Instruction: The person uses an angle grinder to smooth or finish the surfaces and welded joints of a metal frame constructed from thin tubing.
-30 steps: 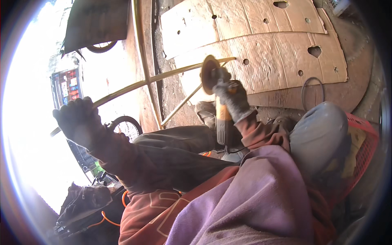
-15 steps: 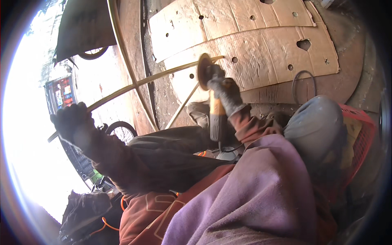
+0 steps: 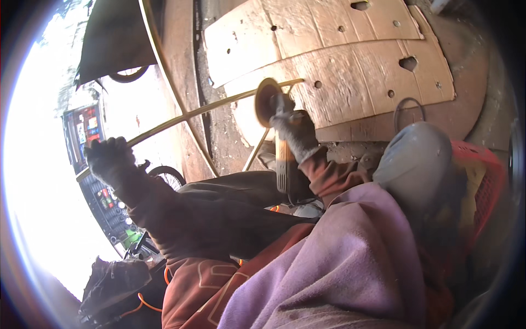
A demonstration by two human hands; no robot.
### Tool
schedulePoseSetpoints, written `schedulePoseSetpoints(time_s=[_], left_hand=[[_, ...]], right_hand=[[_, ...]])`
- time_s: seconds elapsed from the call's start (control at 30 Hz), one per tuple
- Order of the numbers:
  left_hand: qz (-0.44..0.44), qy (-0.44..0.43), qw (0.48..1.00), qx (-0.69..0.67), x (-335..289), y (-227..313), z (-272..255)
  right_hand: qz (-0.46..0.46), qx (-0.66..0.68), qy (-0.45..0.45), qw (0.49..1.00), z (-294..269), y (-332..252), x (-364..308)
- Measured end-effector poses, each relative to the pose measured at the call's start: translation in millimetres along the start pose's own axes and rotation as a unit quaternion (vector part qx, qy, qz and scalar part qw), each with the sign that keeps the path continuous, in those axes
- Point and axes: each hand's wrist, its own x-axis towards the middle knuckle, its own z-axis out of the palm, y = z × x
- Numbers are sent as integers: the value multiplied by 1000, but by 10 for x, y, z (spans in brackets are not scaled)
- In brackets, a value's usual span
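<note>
Fingers (image 3: 109,145) of your left hand (image 3: 114,162), in a dark glove, are closed around the long thin bar (image 3: 159,127); its end comes out on the other side of your fist; your right hand (image 3: 298,132), in a grey glove, is wrapped around the front part of the grinder (image 3: 282,169), whose body is yellow and dark. Take this grinder as the landmark: its round disc (image 3: 264,104) stands at its upper end, over the long bar, and I cannot tell if the two are touching; the long bar reaches to the left of the grinder, where a second bar (image 3: 171,86) crosses it; a shorter bar (image 3: 254,152) slants just left of the grinder. Flat cardboard sheets (image 3: 339,68) lie beyond the grinder and to its right; a dark loop (image 3: 396,117) is right of the grinder, near the cardboard; a red crate (image 3: 489,186) is farther right; a wheel (image 3: 171,175) is left of the grinder; a purple cloth (image 3: 329,257) is nearer to you than it.
</note>
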Motion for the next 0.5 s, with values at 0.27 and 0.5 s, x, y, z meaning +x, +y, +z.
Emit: schedulePoseSetpoints(time_s=[0.27,0.5], left_hand=[[8,27,750,-661,47,-475,296],[26,56,809,-584,-8,-165,30]], right_hand=[[-135,-3,24,991,535,-147,-139],[41,64,99,992,-128,-117,73]])
